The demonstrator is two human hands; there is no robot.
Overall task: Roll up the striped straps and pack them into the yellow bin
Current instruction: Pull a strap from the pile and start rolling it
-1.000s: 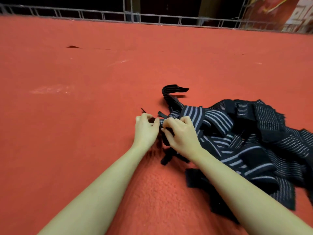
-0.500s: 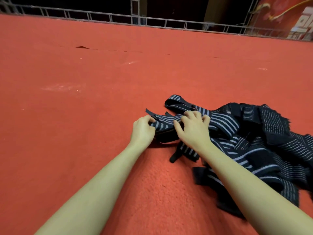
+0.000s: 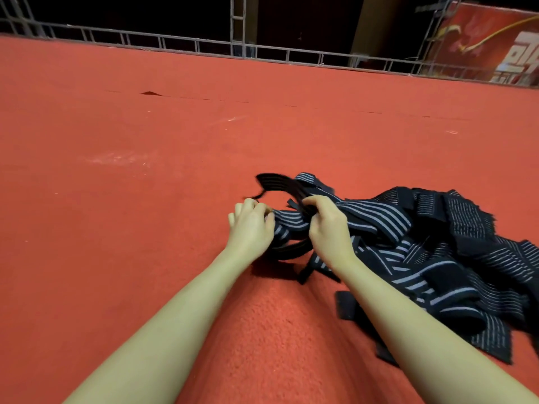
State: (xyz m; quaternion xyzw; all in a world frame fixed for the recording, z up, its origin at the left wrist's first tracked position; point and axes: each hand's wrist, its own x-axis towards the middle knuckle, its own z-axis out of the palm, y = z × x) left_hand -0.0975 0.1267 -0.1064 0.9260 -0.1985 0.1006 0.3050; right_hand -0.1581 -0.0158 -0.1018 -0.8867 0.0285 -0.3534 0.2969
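A heap of black straps with pale stripes (image 3: pixel 443 258) lies on the red carpet at the right. One striped strap (image 3: pixel 291 224) stretches out of the heap to the left. My left hand (image 3: pixel 250 225) grips its left end with curled fingers. My right hand (image 3: pixel 328 225) pinches the same strap a little to the right, close to the heap. A loop of that strap (image 3: pixel 280 182) rises blurred behind both hands, and another loop hangs below them. No yellow bin is in view.
The red carpet (image 3: pixel 145 199) spreads wide to the left and ahead. A metal truss rail (image 3: pixel 204 46) runs along its far edge. A red banner (image 3: pixel 495 45) hangs at the top right.
Both hands have worked along the strap and lifted it slightly. The strap's free end has swung up behind the hands into a blurred loop. The heap has barely moved.
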